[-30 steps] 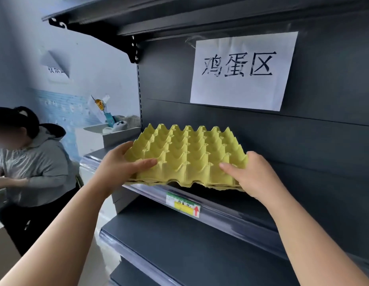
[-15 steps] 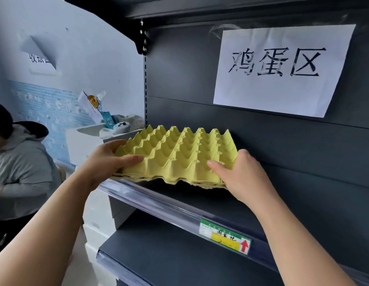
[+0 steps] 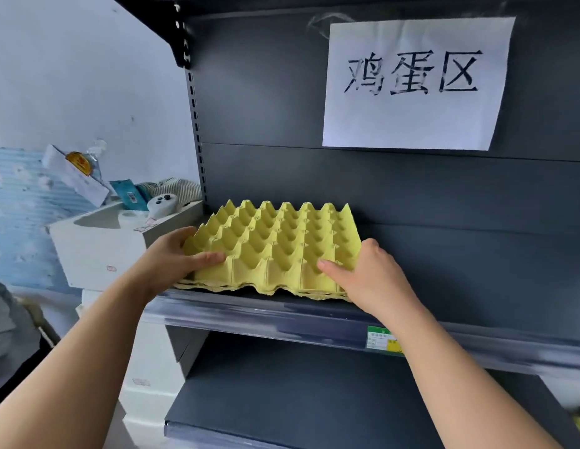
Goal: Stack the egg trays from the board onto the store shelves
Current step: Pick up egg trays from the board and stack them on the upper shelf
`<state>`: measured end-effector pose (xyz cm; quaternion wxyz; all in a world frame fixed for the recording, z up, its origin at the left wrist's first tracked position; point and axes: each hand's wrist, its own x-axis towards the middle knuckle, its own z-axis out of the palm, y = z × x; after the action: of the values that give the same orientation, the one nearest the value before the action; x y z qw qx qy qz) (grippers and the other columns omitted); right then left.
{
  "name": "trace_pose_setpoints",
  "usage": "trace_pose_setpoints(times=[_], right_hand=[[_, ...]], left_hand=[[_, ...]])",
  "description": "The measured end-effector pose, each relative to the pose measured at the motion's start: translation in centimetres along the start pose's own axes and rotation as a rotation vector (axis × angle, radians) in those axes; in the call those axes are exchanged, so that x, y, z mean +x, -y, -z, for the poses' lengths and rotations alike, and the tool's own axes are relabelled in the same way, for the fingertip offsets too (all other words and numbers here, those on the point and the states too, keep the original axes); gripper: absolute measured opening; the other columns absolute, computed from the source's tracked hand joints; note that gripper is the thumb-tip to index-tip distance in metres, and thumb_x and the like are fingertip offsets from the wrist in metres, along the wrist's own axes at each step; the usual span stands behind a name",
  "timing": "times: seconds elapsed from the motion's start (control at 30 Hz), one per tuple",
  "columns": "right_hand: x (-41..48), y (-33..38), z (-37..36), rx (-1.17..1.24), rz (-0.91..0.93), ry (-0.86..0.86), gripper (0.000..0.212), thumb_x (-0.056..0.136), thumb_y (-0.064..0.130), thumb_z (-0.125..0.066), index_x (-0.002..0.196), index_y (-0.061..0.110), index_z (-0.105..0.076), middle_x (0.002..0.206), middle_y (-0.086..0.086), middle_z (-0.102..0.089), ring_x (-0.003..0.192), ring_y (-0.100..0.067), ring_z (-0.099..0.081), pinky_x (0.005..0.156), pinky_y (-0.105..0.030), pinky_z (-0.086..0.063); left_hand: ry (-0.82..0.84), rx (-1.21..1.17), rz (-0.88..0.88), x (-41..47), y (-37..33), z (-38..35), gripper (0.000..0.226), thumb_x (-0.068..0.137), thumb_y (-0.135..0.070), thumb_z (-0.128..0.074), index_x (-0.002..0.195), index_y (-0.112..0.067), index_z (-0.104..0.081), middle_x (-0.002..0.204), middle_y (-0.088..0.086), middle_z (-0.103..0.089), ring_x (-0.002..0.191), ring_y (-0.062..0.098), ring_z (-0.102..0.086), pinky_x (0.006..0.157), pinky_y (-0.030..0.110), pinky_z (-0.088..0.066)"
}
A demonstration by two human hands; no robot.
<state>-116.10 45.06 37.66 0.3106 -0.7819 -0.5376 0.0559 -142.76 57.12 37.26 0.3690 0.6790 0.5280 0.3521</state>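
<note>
Lower shelf (image 3: pixel 314 400) nearest, bare where visible. Two bare forearms reached up and forward. Left hand (image 3: pixel 172 257) grasped left front corner of yellow egg tray stack (image 3: pixel 275 251), thumb across front wall. Right hand (image 3: pixel 369 280) grasped right front corner, thumb pressed on front wall. Stack sat at left end of middle shelf (image 3: pixel 476 338), front edge near shelf lip, back edge close to rear panel. Green price tag (image 3: pixel 379 340) on lip. Paper sign (image 3: pixel 415 82) on rear panel above. Judged: this stack nearly placed, release remaining; board out of view, further trays unknown.
</note>
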Motion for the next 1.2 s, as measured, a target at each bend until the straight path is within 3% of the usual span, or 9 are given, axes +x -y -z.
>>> trace_pose_setpoints(times=[0.17, 0.23, 0.3, 0.37, 0.47, 0.67, 0.77, 1.0, 1.2], right_hand=[[-0.4, 1.1, -0.5, -0.087, -0.042, -0.011, 0.066, 0.077, 0.066, -0.059, 0.104, 0.008, -0.042, 0.097, -0.004, -0.055, 0.083, -0.022, -0.053, 0.055, -0.030, -0.036], [-0.6, 1.4, -0.5, -0.137, -0.048, -0.007, 0.068, 0.077, 0.068, -0.057, 0.104, 0.008, -0.042, 0.097, -0.003, -0.055, 0.085, -0.024, -0.054, 0.062, -0.032, -0.039], [-0.7, 1.5, -0.3, -0.209, -0.039, -0.013, 0.069, 0.076, 0.072, -0.054, 0.104, 0.009, -0.045, 0.101, -0.003, -0.056, 0.091, -0.025, -0.056, 0.066, -0.033, -0.040], [-1.1, 1.5, 0.2, -0.269, -0.012, -0.033, 0.069, 0.077, 0.074, -0.049, 0.106, 0.012, -0.051, 0.106, -0.003, -0.058, 0.099, -0.025, -0.056, 0.071, -0.034, -0.043], [-2.4, 1.5, 1.6, -0.279, 0.055, -0.056, 0.064, 0.083, 0.069, -0.046, 0.113, 0.013, -0.056, 0.116, -0.003, -0.057, 0.106, -0.025, -0.056, 0.082, -0.037, -0.047], [-6.6, -1.0, 5.0, -0.324, 0.108, -0.103, 0.046, 0.095, 0.044, -0.046, 0.123, 0.010, -0.057, 0.129, -0.004, -0.055, 0.112, -0.021, -0.053, 0.091, -0.034, -0.042], [-9.3, -3.7, 6.7, -0.333, 0.060, -0.131, 0.041, 0.096, 0.040, -0.045, 0.128, 0.015, -0.056, 0.131, 0.001, -0.055, 0.102, -0.017, -0.057, 0.090, -0.031, -0.043], [-16.4, -13.5, 11.4, -0.371, -0.118, -0.172, 0.047, 0.095, 0.042, -0.047, 0.136, 0.020, -0.051, 0.141, 0.007, -0.049, 0.118, -0.014, -0.052, 0.097, -0.022, -0.035], [-22.3, -24.3, 16.7, -0.424, -0.297, -0.167, 0.040, 0.093, 0.037, -0.051, 0.122, 0.011, -0.061, 0.126, -0.004, -0.061, 0.117, -0.020, -0.053, 0.098, -0.032, -0.041]], left_hand=[[0.009, 0.095, -0.054, 1.0, 1.0, 0.0, 0.081, 0.071, -0.035, -0.081, 0.139, -0.013, -0.044, 0.118, -0.003, -0.059, 0.103, 0.009, -0.051, 0.087, 0.023, -0.039], [0.012, 0.176, -0.082, 1.0, 0.9, 0.1, 0.048, 0.077, -0.033, -0.077, 0.118, -0.023, -0.054, 0.100, -0.012, -0.064, 0.090, 0.008, -0.059, 0.072, 0.018, -0.044], [-0.009, 0.270, -0.119, 0.6, 0.3, 0.1, 0.023, 0.083, -0.039, -0.070, 0.098, -0.028, -0.057, 0.088, -0.012, -0.066, 0.084, 0.012, -0.063, 0.066, 0.024, -0.048], [-0.061, 0.449, -0.164, 0.2, -0.2, -0.1, 0.031, 0.083, -0.052, -0.060, 0.102, -0.028, -0.063, 0.106, -0.002, -0.067, 0.094, 0.023, -0.063, 0.079, 0.036, -0.052], [-0.188, 0.659, -0.283, -0.9, -1.4, -1.5, 0.053, 0.089, -0.048, -0.055, 0.132, -0.017, -0.055, 0.137, 0.005, -0.052, 0.116, 0.034, -0.052, 0.093, 0.045, -0.045], [-0.119, 0.627, -0.691, -6.2, -5.7, -7.7, 0.044, 0.091, -0.042, -0.056, 0.126, -0.016, -0.061, 0.126, 0.002, -0.062, 0.105, 0.031, -0.061, 0.088, 0.042, -0.049], [-0.053, 0.572, -0.846, -8.9, -7.4, -11.6, 0.040, 0.089, -0.042, -0.054, 0.115, -0.014, -0.067, 0.112, 0.002, -0.068, 0.092, 0.031, -0.065, 0.078, 0.041, -0.053], [0.185, 0.474, -1.029, -14.8, -11.2, -22.5, 0.047, 0.083, -0.044, -0.043, 0.103, -0.012, -0.070, 0.094, 0.002, -0.070, 0.079, 0.030, -0.065, 0.070, 0.043, -0.055], [0.342, 0.422, -1.117, -20.5, -14.6, -34.3, 0.038, 0.083, -0.039, -0.054, 0.106, -0.014, -0.070, 0.096, -0.001, -0.071, 0.076, 0.025, -0.065, 0.074, 0.040, -0.054]])
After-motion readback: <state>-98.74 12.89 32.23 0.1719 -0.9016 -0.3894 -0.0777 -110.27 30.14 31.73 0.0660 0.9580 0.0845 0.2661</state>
